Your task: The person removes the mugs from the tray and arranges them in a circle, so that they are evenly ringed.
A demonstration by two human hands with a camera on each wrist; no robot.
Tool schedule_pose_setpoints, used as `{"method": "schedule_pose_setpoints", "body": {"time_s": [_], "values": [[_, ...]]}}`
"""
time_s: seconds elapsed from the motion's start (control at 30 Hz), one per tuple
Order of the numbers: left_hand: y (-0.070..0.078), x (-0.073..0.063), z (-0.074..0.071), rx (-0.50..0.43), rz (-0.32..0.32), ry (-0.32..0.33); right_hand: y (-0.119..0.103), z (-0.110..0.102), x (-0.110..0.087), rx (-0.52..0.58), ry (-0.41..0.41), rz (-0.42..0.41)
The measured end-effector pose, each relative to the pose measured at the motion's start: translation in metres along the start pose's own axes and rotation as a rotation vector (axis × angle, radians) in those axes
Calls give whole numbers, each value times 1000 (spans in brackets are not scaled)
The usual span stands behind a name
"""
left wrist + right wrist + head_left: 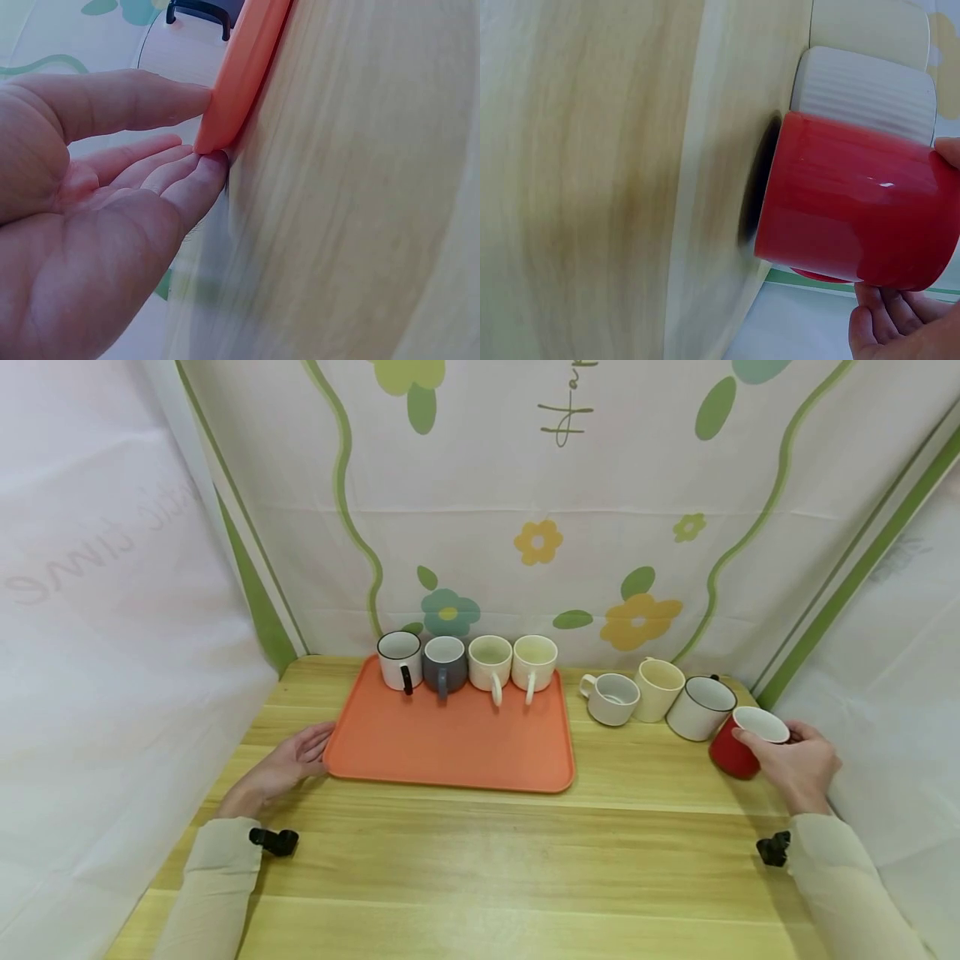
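At the right end of a row of mugs, my right hand [801,767] grips a red mug [729,752] with a white inside. Its thumb lies at the rim and the fingers are on the handle side, partly hidden. In the right wrist view the red mug [855,202] stands close over the table, with a dark shadow by its base. My left hand [288,760] touches the left front corner of an orange tray [450,743]. Thumb and fairly straight fingers [196,184] meet the tray's edge [238,75] in the left wrist view.
Along the tray's back edge stand a white black-rimmed mug [400,662], a blue-grey mug [444,667] and two cream mugs [534,664]. Right of the tray are a short white cup [611,702], a yellowish mug [657,692] and another black-rimmed mug [697,710]. Patterned cloth [480,527] hangs behind.
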State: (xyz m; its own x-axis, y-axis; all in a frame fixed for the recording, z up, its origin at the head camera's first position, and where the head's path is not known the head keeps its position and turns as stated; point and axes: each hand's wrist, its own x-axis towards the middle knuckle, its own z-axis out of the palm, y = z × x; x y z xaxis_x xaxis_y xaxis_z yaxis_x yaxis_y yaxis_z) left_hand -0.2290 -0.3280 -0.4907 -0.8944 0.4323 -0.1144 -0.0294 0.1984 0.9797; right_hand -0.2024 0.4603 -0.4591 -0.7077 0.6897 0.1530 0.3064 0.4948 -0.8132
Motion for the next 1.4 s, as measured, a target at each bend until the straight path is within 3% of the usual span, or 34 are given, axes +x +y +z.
{"method": "schedule_pose_setpoints", "body": {"time_s": [0.5, 0.73, 0.9, 1.0, 1.13, 1.4], "values": [[1, 1, 1, -9, 13, -8, 2, 10, -3, -35, 34, -41], [1, 0, 0, -12, 10, -1, -6, 5, -5, -127, -29, -103], [0, 0, -1, -2, 12, -4, -27, -4, -8, -163, -83, -137], [0, -1, -1, 3, 9, -1, -46, -2, -16, -135, -119, -205], [0, -1, -1, 4, 12, -3, -70, 13, -33, -104, -172, -354], [1, -2, -1, 3, 5, -7, -113, 65, -73, -48, -340, -567]]}}
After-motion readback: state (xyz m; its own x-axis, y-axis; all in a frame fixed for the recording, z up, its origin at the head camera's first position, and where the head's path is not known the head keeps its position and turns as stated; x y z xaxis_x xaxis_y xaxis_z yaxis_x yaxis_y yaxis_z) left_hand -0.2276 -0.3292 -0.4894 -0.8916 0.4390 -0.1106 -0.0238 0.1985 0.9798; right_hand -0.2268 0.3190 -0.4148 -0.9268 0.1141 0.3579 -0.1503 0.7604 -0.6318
